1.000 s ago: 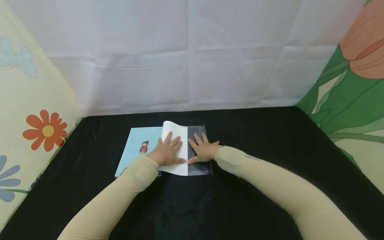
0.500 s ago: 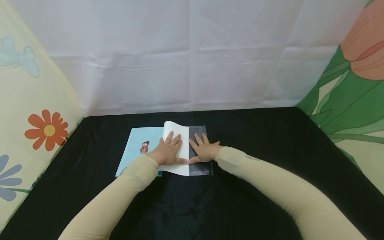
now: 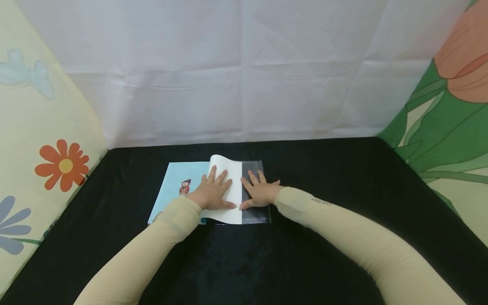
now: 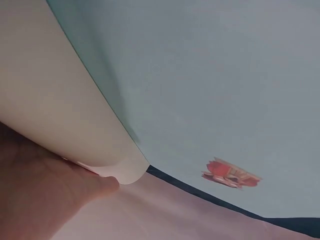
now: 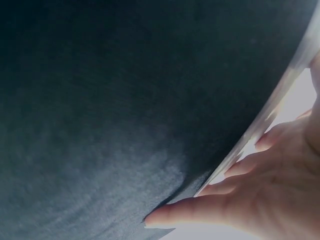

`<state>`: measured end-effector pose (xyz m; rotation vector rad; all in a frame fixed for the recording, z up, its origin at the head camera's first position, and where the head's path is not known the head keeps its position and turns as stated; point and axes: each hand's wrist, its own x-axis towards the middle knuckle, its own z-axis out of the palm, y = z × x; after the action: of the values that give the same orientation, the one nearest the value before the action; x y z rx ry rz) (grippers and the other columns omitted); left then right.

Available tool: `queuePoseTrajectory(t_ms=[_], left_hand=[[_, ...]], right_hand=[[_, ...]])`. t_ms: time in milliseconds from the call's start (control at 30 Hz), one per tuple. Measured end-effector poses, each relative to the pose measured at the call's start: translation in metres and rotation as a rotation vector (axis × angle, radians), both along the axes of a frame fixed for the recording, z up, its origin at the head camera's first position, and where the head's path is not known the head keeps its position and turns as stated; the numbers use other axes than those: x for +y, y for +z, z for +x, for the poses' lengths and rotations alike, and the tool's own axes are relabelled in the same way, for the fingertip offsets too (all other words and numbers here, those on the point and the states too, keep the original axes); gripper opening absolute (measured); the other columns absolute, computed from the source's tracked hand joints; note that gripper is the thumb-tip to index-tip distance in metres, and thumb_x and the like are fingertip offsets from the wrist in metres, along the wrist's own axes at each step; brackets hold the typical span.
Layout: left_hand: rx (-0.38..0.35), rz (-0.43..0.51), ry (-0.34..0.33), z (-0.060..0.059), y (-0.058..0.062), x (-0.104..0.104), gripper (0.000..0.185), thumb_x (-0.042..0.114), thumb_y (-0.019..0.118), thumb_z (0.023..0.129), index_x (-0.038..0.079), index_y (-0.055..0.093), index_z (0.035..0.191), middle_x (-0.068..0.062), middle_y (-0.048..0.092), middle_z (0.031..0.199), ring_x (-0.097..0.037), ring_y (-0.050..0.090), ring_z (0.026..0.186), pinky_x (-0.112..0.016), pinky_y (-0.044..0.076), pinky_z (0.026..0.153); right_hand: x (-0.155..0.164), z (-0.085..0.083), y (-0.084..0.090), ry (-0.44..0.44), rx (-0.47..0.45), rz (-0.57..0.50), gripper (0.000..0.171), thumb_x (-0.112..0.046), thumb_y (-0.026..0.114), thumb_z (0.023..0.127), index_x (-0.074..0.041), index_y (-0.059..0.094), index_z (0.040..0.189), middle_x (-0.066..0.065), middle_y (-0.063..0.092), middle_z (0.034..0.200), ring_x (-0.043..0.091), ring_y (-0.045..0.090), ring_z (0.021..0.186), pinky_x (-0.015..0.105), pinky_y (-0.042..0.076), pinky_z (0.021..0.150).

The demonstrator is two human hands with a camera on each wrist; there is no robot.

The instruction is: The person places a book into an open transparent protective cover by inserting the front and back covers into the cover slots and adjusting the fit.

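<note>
A light blue book [image 3: 187,171] with a small cartoon figure on its cover lies on the black cloth. From its right part a white sheet [image 3: 235,186] curves up and over, ending in a straight edge against a clear plastic sleeve [image 3: 256,217]. My left hand [image 3: 213,195] lies spread on the white sheet, thumb pointing right. Fingers spread, my right hand [image 3: 261,191] rests on the clear sleeve, its thumb tip at the sheet's edge. The left wrist view shows the sheet's rolled bend [image 4: 85,100] above the blue cover, beside the left thumb [image 4: 95,192].
Black cloth [image 3: 324,178] covers the table around the book. A white cloth backdrop [image 3: 244,76] rises behind it, with flower-printed panels [image 3: 68,127] at the left and a tulip-printed panel [image 3: 457,127] at the right.
The left fingers have slid slightly left on the white sheet. The right hand holds its place on the sleeve, and the view has shifted a little.
</note>
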<state>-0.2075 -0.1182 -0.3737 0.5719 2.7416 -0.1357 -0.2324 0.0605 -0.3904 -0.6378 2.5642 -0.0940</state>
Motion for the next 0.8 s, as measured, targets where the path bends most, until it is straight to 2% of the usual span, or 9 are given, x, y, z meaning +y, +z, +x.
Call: queuePoseTrajectory(t_ms=[233, 367, 500, 667, 800], left_hand=[[-0.026, 0.012, 0.027, 0.000, 0.000, 0.003, 0.082, 0.057, 0.053, 0.094, 0.010, 0.025, 0.155, -0.012, 0.004, 0.162, -0.042, -0.012, 0.144, -0.062, 0.008, 0.112], [-0.018, 0.013, 0.028, -0.001, 0.001, 0.006, 0.084, 0.056, 0.050, 0.095, 0.005, 0.019, 0.155, -0.012, 0.004, 0.162, -0.041, -0.012, 0.145, -0.059, 0.008, 0.113], [-0.021, 0.057, 0.016, -0.002, 0.001, 0.006, 0.084, 0.051, 0.050, 0.097, 0.000, 0.015, 0.154, -0.014, 0.003, 0.162, -0.041, -0.012, 0.145, -0.056, 0.010, 0.114], [-0.042, 0.165, 0.004, -0.003, 0.002, -0.004, 0.077, 0.040, 0.054, 0.098, -0.003, 0.020, 0.152, -0.015, 0.004, 0.162, -0.039, -0.012, 0.145, -0.054, 0.010, 0.115], [-0.023, 0.133, -0.003, 0.002, 0.002, -0.008, 0.073, 0.043, 0.054, 0.098, 0.002, 0.026, 0.153, -0.013, 0.007, 0.162, -0.036, -0.006, 0.147, -0.056, 0.010, 0.114]], right_hand=[[0.000, 0.000, 0.000, -0.003, 0.001, 0.000, 0.095, -0.061, 0.053, 0.090, -0.013, 0.006, 0.157, 0.017, -0.008, 0.161, 0.045, -0.009, 0.144, 0.079, 0.017, 0.097], [0.000, -0.001, 0.000, -0.016, -0.009, -0.001, 0.095, -0.061, 0.054, 0.090, -0.013, 0.007, 0.157, 0.017, -0.008, 0.161, 0.044, -0.009, 0.144, 0.079, 0.015, 0.097], [0.000, -0.001, 0.000, -0.019, -0.015, -0.002, 0.095, -0.061, 0.053, 0.091, -0.013, 0.006, 0.157, 0.017, -0.009, 0.161, 0.044, -0.010, 0.144, 0.079, 0.015, 0.097], [0.001, -0.001, 0.000, -0.019, -0.015, -0.003, 0.095, -0.062, 0.052, 0.090, -0.014, 0.006, 0.158, 0.017, -0.009, 0.161, 0.044, -0.010, 0.144, 0.079, 0.015, 0.098], [0.001, -0.001, -0.001, -0.019, -0.015, -0.003, 0.096, -0.063, 0.052, 0.090, -0.014, 0.005, 0.158, 0.016, -0.010, 0.161, 0.044, -0.010, 0.144, 0.078, 0.014, 0.098]])
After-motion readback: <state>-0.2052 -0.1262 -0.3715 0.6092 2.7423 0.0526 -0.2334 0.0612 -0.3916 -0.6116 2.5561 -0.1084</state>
